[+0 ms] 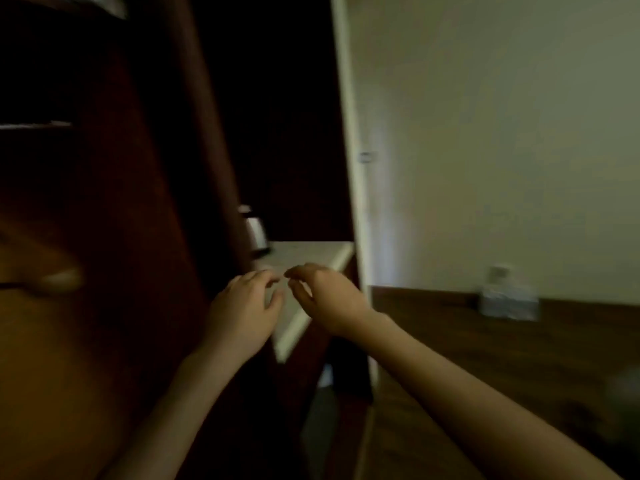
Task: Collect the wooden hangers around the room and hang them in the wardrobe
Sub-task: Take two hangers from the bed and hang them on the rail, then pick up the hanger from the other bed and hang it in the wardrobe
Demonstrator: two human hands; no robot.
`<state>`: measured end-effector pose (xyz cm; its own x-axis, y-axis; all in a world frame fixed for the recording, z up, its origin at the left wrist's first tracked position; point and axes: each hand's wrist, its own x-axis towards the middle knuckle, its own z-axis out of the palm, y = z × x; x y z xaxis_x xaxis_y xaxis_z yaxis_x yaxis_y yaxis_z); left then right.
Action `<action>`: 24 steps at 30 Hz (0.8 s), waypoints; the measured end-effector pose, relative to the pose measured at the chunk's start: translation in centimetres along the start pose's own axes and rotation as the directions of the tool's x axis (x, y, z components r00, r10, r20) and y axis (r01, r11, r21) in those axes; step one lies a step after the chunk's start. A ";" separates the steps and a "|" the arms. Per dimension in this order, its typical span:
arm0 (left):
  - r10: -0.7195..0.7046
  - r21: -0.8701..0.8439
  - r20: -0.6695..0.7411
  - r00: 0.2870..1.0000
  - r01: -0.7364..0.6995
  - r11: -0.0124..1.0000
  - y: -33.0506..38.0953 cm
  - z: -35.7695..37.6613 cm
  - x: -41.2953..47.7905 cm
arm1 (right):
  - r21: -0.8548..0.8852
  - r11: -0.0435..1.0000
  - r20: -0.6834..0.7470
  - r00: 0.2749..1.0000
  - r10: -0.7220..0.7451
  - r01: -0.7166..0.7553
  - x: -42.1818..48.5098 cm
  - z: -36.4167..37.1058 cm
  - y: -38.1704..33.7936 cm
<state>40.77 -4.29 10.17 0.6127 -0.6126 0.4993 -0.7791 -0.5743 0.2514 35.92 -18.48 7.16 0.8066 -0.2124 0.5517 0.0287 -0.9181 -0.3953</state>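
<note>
The picture is dim and blurred. The dark brown wardrobe (104, 237) fills the left side, its door or side panel close to me. My left hand (242, 306) and my right hand (325, 296) are held out side by side in front of it, fingertips nearly meeting, fingers loosely curled and holding nothing. No wooden hanger shows anywhere in the head view.
A white countertop (311, 258) with a metal kettle (256, 230) stands just beyond my hands. A white door frame (353, 168) and a pale wall (502, 133) are on the right. A dark wooden desk (485, 341) carries a clear plastic pack (507, 303).
</note>
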 end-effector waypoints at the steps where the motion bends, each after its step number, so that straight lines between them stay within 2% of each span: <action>1: 0.044 -0.034 0.054 0.998 -0.042 0.999 2.8 2.4 -0.6 | -0.045 0.994 -0.008 0.995 0.097 -0.097 -3.5 -1.7 2.7; 4: 0.218 -0.157 0.178 0.960 -0.191 0.969 12.4 8.2 -2.5 | -0.152 0.922 -0.075 0.935 0.347 -0.355 -14.1 -8.2 9.0; 8: 0.507 -0.337 0.261 0.821 -0.415 0.845 27.9 12.7 -7.9 | -0.291 0.724 -0.197 0.780 0.594 -0.625 -29.3 -17.6 12.7; 12: 0.776 -0.536 0.215 0.593 -0.593 0.601 42.0 14.4 -16.2 | -0.268 0.413 -0.398 0.491 0.775 -0.870 -44.2 -25.3 11.0; 15: 0.902 -0.675 0.153 0.405 -0.623 0.394 49.3 13.3 -23.1 | -0.223 0.196 -0.565 0.290 0.772 -0.955 -53.3 -29.3 6.8; 19: 0.987 -0.768 0.043 0.155 -0.626 0.132 54.7 11.2 -33.3 | -0.089 -0.091 -0.743 0.005 0.669 -0.992 -63.3 -30.9 -0.9; 22: 0.998 -0.808 -0.045 -0.047 -0.585 -0.064 56.8 9.6 -39.7 | 0.058 -0.255 -0.798 -0.198 0.569 -0.965 -68.4 -30.0 -6.2; 24: 0.984 -0.819 -0.102 -0.144 -0.550 -0.166 57.5 8.4 -42.7 | 0.148 -0.330 -0.810 -0.306 0.500 -0.932 -70.4 -29.4 -8.9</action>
<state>-29.05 -15.75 -3.64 -0.8689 -0.4212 0.2601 -0.3163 0.8765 0.3629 -38.45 -5.16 -6.55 -0.7107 -0.6654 0.2284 -0.6739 0.5505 -0.4928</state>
